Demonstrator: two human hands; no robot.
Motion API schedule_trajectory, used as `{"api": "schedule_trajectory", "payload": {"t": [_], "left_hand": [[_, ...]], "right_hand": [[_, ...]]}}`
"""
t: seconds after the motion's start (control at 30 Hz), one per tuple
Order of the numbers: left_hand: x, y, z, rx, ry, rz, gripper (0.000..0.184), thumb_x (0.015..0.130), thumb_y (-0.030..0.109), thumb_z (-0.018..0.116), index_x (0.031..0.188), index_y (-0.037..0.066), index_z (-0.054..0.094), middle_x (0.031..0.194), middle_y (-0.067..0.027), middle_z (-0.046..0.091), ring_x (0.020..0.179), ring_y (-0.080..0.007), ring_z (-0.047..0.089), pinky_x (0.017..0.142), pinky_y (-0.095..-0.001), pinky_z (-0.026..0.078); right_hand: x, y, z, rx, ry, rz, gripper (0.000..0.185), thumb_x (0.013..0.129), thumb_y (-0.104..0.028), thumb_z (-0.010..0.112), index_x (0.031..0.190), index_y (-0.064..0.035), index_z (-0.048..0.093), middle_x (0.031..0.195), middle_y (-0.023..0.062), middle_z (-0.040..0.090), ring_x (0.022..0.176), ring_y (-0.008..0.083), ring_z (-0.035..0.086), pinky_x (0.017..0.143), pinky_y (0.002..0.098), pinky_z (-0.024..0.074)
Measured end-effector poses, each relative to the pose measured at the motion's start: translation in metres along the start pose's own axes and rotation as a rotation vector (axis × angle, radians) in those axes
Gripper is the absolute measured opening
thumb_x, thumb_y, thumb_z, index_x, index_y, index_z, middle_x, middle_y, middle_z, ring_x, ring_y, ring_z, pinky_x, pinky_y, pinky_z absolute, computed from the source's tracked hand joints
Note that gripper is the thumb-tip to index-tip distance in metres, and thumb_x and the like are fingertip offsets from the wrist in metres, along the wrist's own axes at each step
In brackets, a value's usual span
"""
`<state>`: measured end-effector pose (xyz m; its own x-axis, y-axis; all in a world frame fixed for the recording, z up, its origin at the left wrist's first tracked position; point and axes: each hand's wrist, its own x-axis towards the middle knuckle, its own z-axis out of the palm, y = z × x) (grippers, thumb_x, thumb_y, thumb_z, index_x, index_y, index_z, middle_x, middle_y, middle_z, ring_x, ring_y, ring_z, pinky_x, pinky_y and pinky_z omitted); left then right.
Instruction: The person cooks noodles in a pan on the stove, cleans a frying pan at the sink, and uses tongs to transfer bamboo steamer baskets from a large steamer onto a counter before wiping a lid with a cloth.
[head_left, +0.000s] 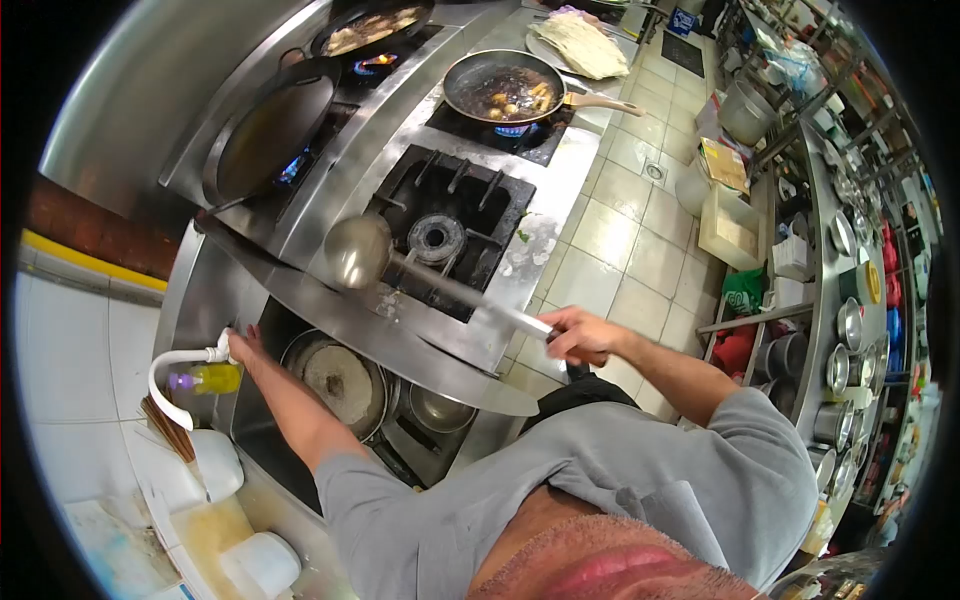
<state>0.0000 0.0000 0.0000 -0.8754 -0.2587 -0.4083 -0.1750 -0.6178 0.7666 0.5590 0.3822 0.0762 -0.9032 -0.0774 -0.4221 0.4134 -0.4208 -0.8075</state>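
My right hand is closed round the handle of a large metal ladle. The ladle's bowl hangs over the left part of an unlit black burner and is slightly blurred. At the left, my left hand grips the base of a white curved tap, fingers partly hidden. A bottle with yellow-green liquid is just below that hand.
A pan with dark liquid and food pieces sits on a lit burner. Further left are a wok and another pan, with flames beside them. Pans lie below the counter edge. Shelves with bowls line the right.
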Motion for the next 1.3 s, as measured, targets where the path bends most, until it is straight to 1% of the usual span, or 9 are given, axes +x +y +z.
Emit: {"api": "schedule_trajectory", "payload": {"t": [0.13, 0.3, 0.47, 0.6, 0.63, 0.77, 0.93, 1.03, 1.3], "left_hand": [[-0.113, 0.059, 0.016, 0.352, -0.281, 0.29, 0.036, 0.084, 0.025, 0.062, 0.105, 0.003, 0.043, 0.103, -0.0095, 0.047, 0.09, -0.0273, 0.057, 0.073, -0.0408, 0.047], [-0.275, 0.092, 0.063, 0.464, -0.454, 0.565, 0.041, 0.086, 0.019, 0.06, 0.117, 0.006, 0.037, 0.101, -0.0083, 0.051, 0.088, -0.0206, 0.056, 0.078, -0.0335, 0.044], [-0.422, 0.074, 0.133, 0.711, -0.431, 0.764, 0.044, 0.088, 0.021, 0.057, 0.124, 0.003, 0.038, 0.109, -0.0092, 0.05, 0.093, -0.02, 0.055, 0.081, -0.0316, 0.044], [-0.532, -0.032, 0.189, 1.017, -0.615, 0.831, 0.044, 0.085, 0.019, 0.059, 0.124, 0.004, 0.043, 0.114, -0.0079, 0.049, 0.095, -0.0176, 0.054, 0.086, -0.0302, 0.044], [-0.556, -0.069, 0.21, 1.044, -0.656, 0.735, 0.044, 0.084, 0.017, 0.06, 0.123, 0.006, 0.044, 0.113, -0.0076, 0.049, 0.093, -0.017, 0.055, 0.085, -0.0304, 0.044], [-0.586, -0.222, 0.297, 1.074, -0.937, 0.342, 0.048, 0.082, 0.007, 0.061, 0.126, 0.004, 0.042, 0.116, -0.011, 0.051, 0.097, -0.0182, 0.056, 0.084, -0.0295, 0.046], [-0.568, -0.41, 0.412, 1.1, -1.195, 0.258, 0.055, 0.081, 0.018, 0.064, 0.126, -0.002, 0.039, 0.122, -0.0133, 0.049, 0.105, -0.0201, 0.052, 0.086, -0.0309, 0.045], [-0.565, -0.472, 0.46, 1.226, -1.172, 0.577, 0.055, 0.081, 0.022, 0.063, 0.125, -0.002, 0.042, 0.121, -0.0167, 0.049, 0.103, -0.0242, 0.054, 0.082, -0.0344, 0.046], [-0.556, -0.522, 0.509, 1.215, -1.102, 0.378, 0.056, 0.081, 0.025, 0.064, 0.125, -0.003, 0.041, 0.122, -0.0158, 0.049, 0.105, -0.022, 0.053, 0.086, -0.0329, 0.045]], "right_hand": [[0.03, 0.046, 0.018, 0.058, -0.037, -0.019, 0.039, 0.078, -0.008, 0.057, 0.116, -0.003, 0.052, 0.061, 0.0046, 0.052, 0.04, 0.0098, 0.045, 0.037, 0.0256, 0.0371], [0.049, 0.038, -0.005, -0.372, 0.016, -0.017, 0.029, 0.083, -0.021, 0.059, 0.107, -0.0036, 0.055, 0.067, 0.0098, 0.056, 0.052, 0.0173, 0.055, 0.05, 0.0321, 0.046], [0.039, -0.063, -0.102, -0.832, -0.092, -0.58, 0.031, 0.084, -0.028, 0.058, 0.097, -0.0002, 0.057, 0.079, 0.017, 0.059, 0.08, 0.031, 0.06, 0.074, 0.037, 0.0463], [0.017, -0.217, -0.294, -0.553, 0.638, -0.733, 0.036, 0.078, -0.022, 0.067, 0.106, -0.002, 0.055, 0.084, 0.0062, 0.063, 0.071, 0.0121, 0.058, 0.064, 0.0284, 0.0478], [0.037, -0.236, -0.362, -0.355, 0.765, -0.984, 0.042, 0.075, -0.023, 0.07, 0.107, 0.0014, 0.056, 0.083, 0.0095, 0.063, 0.071, 0.012, 0.057, 0.064, 0.0279, 0.0476], [0.069, -0.304, -0.556, -0.707, 1.314, -0.618, 0.071, 0.066, -0.034, 0.076, 0.117, 0.0054, 0.048, 0.102, 0.0195, 0.06, 0.098, 0.0286, 0.058, 0.086, 0.0356, 0.0439], [0.11, -0.322, -0.634, -0.642, 1.11, -0.33, 0.082, 0.063, -0.035, 0.079, 0.121, 0.0084, 0.04, 0.113, 0.0226, 0.054, 0.108, 0.0305, 0.053, 0.093, 0.0369, 0.0399], [0.135, -0.32, -0.661, -0.477, 0.965, -0.278, 0.089, 0.061, -0.032, 0.081, 0.123, 0.0104, 0.033, 0.114, 0.0238, 0.053, 0.108, 0.03, 0.053, 0.093, 0.0362, 0.0404], [0.114, -0.36, -0.632, 0.156, 0.518, -0.344, 0.035, 0.069, 0.003, 0.066, 0.102, 0.0096, 0.055, 0.096, 0.0164, 0.062, 0.081, 0.0234, 0.063, 0.07, 0.0368, 0.0528]]}}
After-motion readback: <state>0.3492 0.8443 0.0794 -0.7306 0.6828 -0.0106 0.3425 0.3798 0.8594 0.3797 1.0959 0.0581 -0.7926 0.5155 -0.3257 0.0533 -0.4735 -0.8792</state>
